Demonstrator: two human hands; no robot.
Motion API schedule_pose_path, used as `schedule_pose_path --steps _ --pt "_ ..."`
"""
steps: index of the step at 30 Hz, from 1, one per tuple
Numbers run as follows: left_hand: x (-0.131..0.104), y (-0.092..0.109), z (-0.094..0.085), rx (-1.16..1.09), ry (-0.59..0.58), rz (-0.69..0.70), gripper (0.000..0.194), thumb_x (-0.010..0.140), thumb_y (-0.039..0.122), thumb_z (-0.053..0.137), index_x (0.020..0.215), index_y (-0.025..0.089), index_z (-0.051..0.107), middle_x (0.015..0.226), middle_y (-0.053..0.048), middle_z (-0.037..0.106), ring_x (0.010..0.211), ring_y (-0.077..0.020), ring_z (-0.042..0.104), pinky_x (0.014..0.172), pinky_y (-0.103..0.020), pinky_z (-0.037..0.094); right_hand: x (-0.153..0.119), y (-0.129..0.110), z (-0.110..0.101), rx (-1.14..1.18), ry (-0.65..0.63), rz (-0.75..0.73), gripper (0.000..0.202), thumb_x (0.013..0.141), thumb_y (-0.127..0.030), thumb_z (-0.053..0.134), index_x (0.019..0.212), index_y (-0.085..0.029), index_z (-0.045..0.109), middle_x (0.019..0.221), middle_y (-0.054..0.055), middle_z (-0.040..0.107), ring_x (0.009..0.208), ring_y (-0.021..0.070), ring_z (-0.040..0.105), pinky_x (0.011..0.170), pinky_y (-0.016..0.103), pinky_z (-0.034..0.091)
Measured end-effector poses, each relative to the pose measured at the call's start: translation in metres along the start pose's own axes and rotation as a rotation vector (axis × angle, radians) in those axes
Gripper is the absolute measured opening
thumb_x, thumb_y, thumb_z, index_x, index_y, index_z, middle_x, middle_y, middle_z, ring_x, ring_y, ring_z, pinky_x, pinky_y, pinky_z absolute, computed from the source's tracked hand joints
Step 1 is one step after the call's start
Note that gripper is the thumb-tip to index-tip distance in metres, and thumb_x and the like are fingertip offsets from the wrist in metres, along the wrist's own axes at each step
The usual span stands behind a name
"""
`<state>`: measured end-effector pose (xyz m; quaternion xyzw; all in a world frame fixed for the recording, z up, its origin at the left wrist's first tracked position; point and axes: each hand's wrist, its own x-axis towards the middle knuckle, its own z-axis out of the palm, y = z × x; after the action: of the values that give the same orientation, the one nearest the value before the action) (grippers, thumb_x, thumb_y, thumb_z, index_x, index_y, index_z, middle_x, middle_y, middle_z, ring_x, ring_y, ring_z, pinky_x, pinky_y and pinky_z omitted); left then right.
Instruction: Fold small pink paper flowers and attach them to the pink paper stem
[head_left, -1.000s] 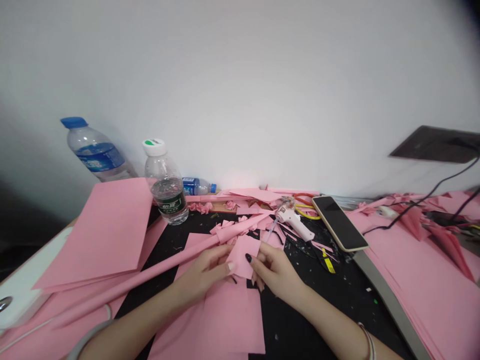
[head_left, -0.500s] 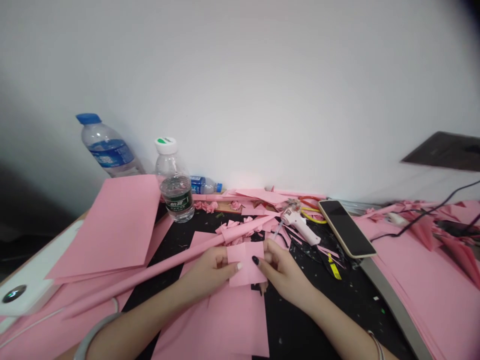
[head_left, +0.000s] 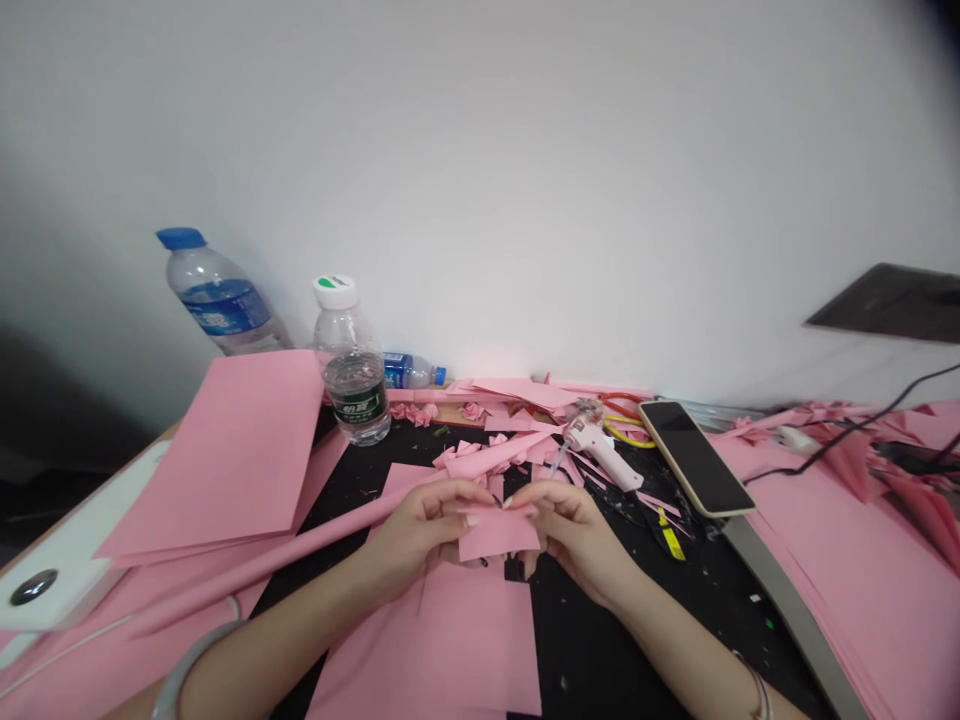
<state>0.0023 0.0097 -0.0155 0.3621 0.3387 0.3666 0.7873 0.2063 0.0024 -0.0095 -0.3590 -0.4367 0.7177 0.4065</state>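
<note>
Fingers (head_left: pixel 559 490) of both hands are nearly closed, pinching one small pink paper square (head_left: pixel 499 540) between them: the left hand (head_left: pixel 416 530) has its nine o'clock side, the right hand (head_left: pixel 581 535) its three o'clock side. Both index tips meet at its twelve o'clock edge, which looks bent or folded over; this seems to be a shaping or creasing step. Working that edge neatly would call for a light, even pinch and level sides. The square looks thin and matt, its lower part flat and tilted towards the camera; how deep the bend goes I cannot tell. It is held above the bench (head_left: pixel 615 650), over larger pink sheets (head_left: pixel 480 640) at six o'clock. From the square, a paper tube (head_left: pixel 300 550) lies towards nine, a bottle (head_left: pixel 352 390) stands at ten, and a glue gun (head_left: pixel 606 458) rests at two, just beside a phone (head_left: pixel 697 460).
</note>
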Motion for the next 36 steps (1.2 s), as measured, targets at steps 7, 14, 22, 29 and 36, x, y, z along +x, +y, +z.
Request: schedule_pose_path --steps 7,14,22,29,36 --pt "0.0003 0.0044 -0.0006 -0.063 -0.031 -0.026 0.026 0.065 0.036 0.071 0.075 0.013 0.073 0.070 -0.005 0.068 0.062 -0.0183 0.065 0.059 -0.031 0.056 0.0007 -0.0009 -0.0001 0.035 -0.018 -0.001 0.020 0.078 -0.033 0.066 0.078 -0.013 0.069 0.055 0.003 0.069 0.046 0.0152 0.067 0.050 0.023 0.055" --pt "0.0022 0.0022 0.0043 0.234 0.096 0.025 0.029 0.065 0.022 0.076 0.093 0.018 0.068 0.088 -0.003 0.067 0.073 -0.0154 0.063 0.057 -0.025 0.056 0.0036 0.0006 0.0041 -0.189 0.117 0.011 0.026 0.072 -0.029 0.074 0.092 -0.018 0.062 0.059 -0.004 0.067 0.050 0.0144 0.069 0.052 0.023 0.057" --pt "0.0021 0.0044 0.0054 0.299 0.132 -0.004 0.031 0.069 0.029 0.074 0.096 0.014 0.070 0.090 -0.006 0.072 0.077 -0.0196 0.069 0.068 -0.030 0.055 0.0043 0.0037 0.0045 -0.307 0.126 -0.041 0.021 0.075 -0.025 0.067 0.094 -0.018 0.063 0.061 -0.004 0.066 0.051 0.0136 0.069 0.052 0.022 0.056" --pt "-0.0003 0.0086 0.0069 0.398 0.092 0.019 0.036 0.074 0.032 0.068 0.107 0.016 0.072 0.101 -0.009 0.072 0.086 -0.0224 0.068 0.072 -0.032 0.055 0.0034 0.0054 0.0073 -0.347 0.129 -0.058 0.032 0.075 -0.023 0.065 0.106 -0.016 0.065 0.052 -0.005 0.066 0.045 0.0147 0.067 0.050 0.025 0.057" --pt "-0.0001 0.0076 0.0087 0.447 0.117 0.038 0.029 0.075 0.026 0.065 0.100 0.017 0.075 0.103 -0.009 0.073 0.088 -0.0237 0.068 0.071 -0.032 0.056 0.0013 0.0051 0.0085 -0.385 0.163 -0.054 0.031 0.073 -0.021 0.063 0.103 -0.017 0.071 0.052 -0.004 0.068 0.046 0.0153 0.068 0.051 0.026 0.058"
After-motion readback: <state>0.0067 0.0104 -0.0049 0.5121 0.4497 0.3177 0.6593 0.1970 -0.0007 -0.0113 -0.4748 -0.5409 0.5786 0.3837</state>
